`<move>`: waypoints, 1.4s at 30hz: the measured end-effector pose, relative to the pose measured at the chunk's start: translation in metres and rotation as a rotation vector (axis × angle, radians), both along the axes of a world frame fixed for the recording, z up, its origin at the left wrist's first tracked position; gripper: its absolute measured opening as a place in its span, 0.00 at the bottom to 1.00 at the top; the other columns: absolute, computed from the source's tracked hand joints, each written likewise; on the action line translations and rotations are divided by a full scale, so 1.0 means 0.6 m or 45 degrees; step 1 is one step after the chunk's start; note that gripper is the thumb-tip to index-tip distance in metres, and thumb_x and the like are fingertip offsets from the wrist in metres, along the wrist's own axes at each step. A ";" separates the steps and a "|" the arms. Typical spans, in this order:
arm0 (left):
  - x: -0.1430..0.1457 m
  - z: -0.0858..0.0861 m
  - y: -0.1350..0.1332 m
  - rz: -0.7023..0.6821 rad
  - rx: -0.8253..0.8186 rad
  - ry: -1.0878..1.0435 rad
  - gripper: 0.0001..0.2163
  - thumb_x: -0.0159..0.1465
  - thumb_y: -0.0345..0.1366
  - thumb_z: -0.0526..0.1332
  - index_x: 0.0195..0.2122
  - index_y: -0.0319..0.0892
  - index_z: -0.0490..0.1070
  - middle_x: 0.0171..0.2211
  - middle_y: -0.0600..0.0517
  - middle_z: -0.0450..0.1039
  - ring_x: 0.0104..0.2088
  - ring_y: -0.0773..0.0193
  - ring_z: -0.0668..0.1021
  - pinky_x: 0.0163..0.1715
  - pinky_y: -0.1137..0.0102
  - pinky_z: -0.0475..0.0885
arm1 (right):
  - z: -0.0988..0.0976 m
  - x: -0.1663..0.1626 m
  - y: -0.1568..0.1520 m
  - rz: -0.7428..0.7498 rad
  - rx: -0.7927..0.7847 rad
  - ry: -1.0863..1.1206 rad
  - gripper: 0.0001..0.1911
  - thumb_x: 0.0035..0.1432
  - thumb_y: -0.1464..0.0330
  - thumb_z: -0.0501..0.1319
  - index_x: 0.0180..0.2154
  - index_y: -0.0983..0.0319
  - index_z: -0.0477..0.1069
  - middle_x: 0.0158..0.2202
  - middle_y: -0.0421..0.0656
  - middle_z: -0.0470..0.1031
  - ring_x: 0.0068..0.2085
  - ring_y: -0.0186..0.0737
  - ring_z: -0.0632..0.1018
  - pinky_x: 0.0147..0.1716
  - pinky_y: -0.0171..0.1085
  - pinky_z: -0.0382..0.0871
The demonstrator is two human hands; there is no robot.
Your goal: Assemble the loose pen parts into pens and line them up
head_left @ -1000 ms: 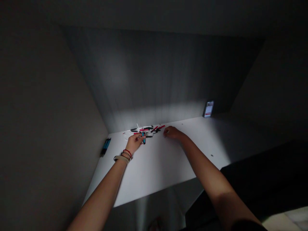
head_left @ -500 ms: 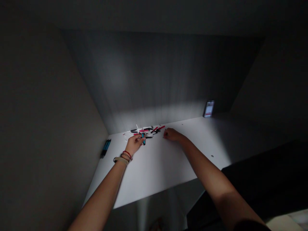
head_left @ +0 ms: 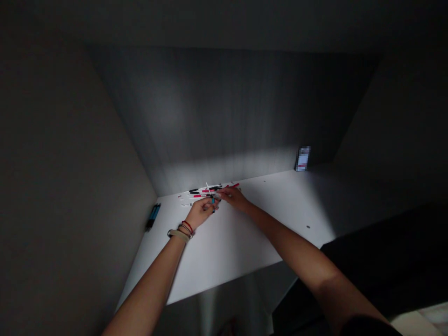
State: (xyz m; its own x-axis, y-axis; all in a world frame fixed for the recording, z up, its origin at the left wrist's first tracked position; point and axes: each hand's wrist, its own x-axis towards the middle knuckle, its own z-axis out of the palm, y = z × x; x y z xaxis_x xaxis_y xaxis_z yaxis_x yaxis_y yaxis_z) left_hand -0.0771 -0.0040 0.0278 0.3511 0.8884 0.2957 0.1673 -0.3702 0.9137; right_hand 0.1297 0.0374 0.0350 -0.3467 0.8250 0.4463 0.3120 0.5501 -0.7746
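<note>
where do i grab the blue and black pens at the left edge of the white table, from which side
Pinch the blue and black pens mid-barrel, from above and the right. They lie flat at the left edge of the white table, close beside the grey wall, which seems to block the left side.

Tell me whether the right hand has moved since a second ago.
Yes. The right hand shifted left, away from the small box, onto the pen pile.
</note>
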 end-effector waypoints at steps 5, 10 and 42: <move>0.008 0.007 -0.009 -0.109 0.037 0.066 0.11 0.60 0.37 0.61 0.41 0.38 0.76 0.34 0.47 0.80 0.29 0.66 0.78 0.31 0.72 0.72 | -0.001 -0.021 -0.010 0.171 -0.251 0.127 0.19 0.61 0.52 0.62 0.36 0.62 0.77 0.27 0.41 0.77 0.31 0.38 0.78 0.33 0.34 0.71; 0.011 0.014 -0.015 -0.125 -0.002 0.120 0.13 0.62 0.40 0.62 0.43 0.38 0.76 0.33 0.46 0.80 0.29 0.65 0.78 0.28 0.73 0.71 | 0.010 -0.021 -0.018 0.162 -0.434 0.199 0.17 0.59 0.53 0.65 0.33 0.61 0.75 0.26 0.39 0.76 0.31 0.37 0.78 0.34 0.33 0.72; -0.043 -0.006 0.016 0.286 0.485 0.500 0.13 0.64 0.45 0.64 0.44 0.47 0.83 0.45 0.47 0.83 0.46 0.53 0.82 0.52 0.60 0.75 | 0.017 0.028 -0.009 0.069 0.052 -0.399 0.08 0.55 0.74 0.64 0.37 0.63 0.81 0.37 0.43 0.82 0.38 0.38 0.80 0.40 0.33 0.69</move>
